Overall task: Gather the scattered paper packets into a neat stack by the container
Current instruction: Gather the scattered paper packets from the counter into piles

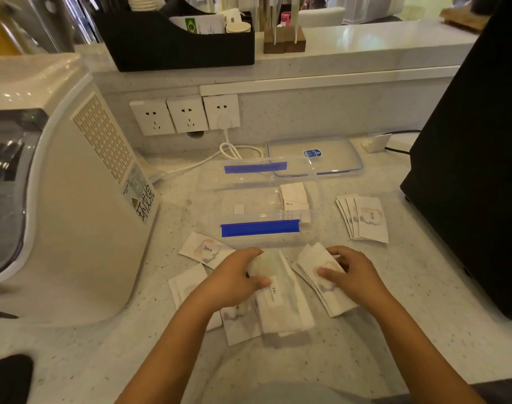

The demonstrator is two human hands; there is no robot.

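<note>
- Head view, far left: a large white appliance [74,199] stands on the speckled counter [423,287], its vented side panel facing the work area.
- On the wall behind it, three white sockets [184,115] sit in a row; a white cable [231,150] hangs from the rightmost one and loops on the counter.
- Just right of the appliance's base, a packet printed "love" [205,249] lies flat, with another blank-side packet [187,284] nearer the camera; both are loose and apart from any stack.
- The left hand [237,278] rests over a thick bundle of packets [281,304], thumb and fingers curled around its far end and clamped on it; a further packet [237,325] pokes out beneath the wrist.
- Beyond the hands sits the clear container [260,199] with blue clips [260,228]; a few packets [295,196] lie inside at its right end.
- The right hand [351,275] presses on a fanned bundle [324,284] tilted toward the container's near edge, thumb on top and fingers bent over its far side, gripping it.
- Behind the container lies its clear lid [316,156], flat on the counter.
- Right of the container, a fanned pile of packets [365,218] rests on the counter, near but not touching it.
- At the far right stands a tall black machine [476,170].
</note>
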